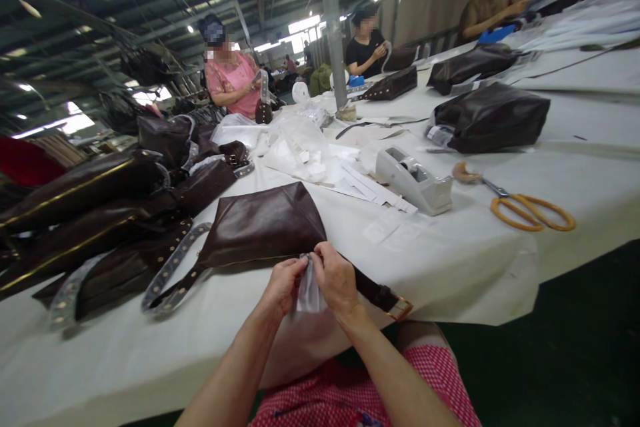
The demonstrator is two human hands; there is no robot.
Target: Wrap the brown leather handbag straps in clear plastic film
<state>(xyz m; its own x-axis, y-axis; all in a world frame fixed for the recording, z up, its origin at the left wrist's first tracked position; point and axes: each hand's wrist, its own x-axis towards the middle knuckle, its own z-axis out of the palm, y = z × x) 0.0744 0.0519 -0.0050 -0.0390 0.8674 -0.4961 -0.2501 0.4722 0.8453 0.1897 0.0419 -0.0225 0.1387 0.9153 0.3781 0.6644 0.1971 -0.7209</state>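
white-clothed table (500, 260) in big workshop

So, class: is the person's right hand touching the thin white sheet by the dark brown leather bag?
Touching. The head view shows the right hand pinching the thin white sheet at its top edge, opposite the left hand.

A dark brown leather bag (260, 227) lies flat at the near edge of the table (450, 260), its strap (373, 290) ending in a gold buckle (400, 309). A small translucent sheet (309, 292) hangs pinched between my left hand (283, 283) and right hand (337, 280).
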